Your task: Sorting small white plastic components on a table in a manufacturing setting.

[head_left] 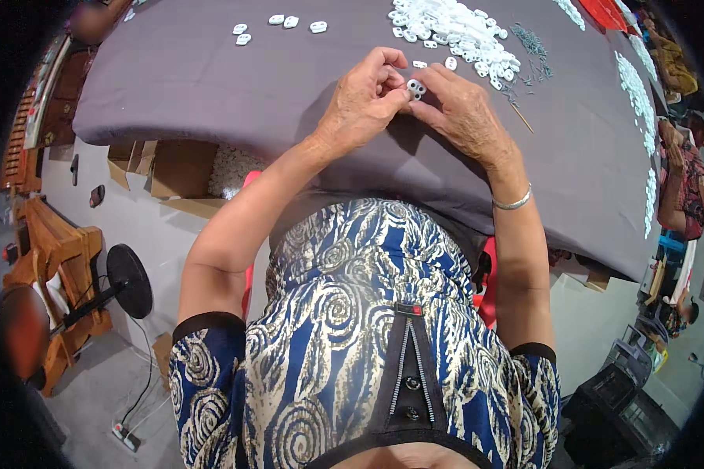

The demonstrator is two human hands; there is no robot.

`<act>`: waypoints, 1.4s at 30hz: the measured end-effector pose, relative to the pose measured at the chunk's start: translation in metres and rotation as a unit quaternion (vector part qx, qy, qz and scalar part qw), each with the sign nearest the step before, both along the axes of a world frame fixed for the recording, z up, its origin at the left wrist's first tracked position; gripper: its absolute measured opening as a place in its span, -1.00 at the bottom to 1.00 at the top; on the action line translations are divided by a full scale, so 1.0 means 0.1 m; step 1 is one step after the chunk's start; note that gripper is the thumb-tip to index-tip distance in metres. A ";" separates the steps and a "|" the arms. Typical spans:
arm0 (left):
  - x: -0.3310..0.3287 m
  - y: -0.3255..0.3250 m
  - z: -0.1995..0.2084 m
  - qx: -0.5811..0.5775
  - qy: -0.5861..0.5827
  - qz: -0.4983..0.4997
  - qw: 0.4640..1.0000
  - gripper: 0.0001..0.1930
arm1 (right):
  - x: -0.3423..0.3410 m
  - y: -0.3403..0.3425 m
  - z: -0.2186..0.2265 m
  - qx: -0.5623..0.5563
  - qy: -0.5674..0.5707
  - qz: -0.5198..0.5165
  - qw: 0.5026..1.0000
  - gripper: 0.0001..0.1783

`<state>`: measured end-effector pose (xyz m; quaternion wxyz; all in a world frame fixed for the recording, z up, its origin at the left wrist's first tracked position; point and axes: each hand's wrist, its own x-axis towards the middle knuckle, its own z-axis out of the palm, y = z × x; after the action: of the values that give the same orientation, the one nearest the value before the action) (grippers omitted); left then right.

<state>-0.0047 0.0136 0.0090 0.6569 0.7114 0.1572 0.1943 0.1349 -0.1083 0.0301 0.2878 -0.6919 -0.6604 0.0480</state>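
Note:
Over the near side of the cloth-covered table, my left hand (pixel 356 102) and my right hand (pixel 469 113) meet fingertip to fingertip. Pinched between them is a small white plastic piece (pixel 415 86) with dark round holes; a second one may be tucked against it, which I cannot make out. Fingers on both hands are closed round it, partly hiding it. Just beyond them lie loose white oval pieces, one being a two-holed piece (pixel 450 62). Farther back spreads a big heap of the same white pieces (pixel 446 27).
Small grey screw-like bits (pixel 533 47) lie right of the heap, near a thin tan stick (pixel 522 119). Several white pieces (pixel 291 22) sit far left on the grey tablecloth (pixel 172 78). An open cardboard box (pixel 181 168) stands below the table's left edge. More white pieces line the right edge.

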 end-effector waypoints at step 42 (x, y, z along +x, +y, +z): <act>0.00 -0.02 -0.02 -0.069 -0.035 0.012 0.997 -0.79 | -0.15 0.06 -0.09 0.002 -0.092 -0.020 0.996 -0.68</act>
<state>-0.0046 0.0119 0.0068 0.7071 0.6551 0.1560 0.2156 0.1197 -0.1018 0.0212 0.2285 -0.7058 -0.6701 -0.0231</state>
